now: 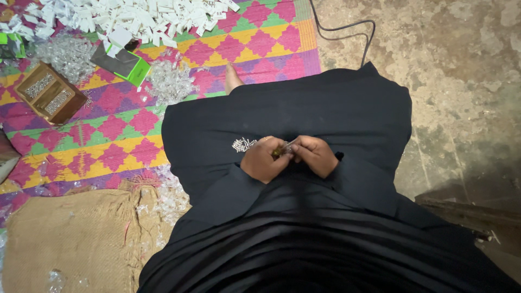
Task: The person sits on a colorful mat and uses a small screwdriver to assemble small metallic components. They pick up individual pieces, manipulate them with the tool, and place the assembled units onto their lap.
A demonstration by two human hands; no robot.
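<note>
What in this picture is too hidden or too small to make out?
- Head view: the small yellowish part between the left hand and right hand is mostly covered by fingers; its kind is unclear.
- The little silver pieces on the black cloth are too small to identify.
- The white pile is cut off by the top edge.

Small metal pieces [243,144] on lap left of hands, wooden box [50,93] on mat [114,130] further left
</note>
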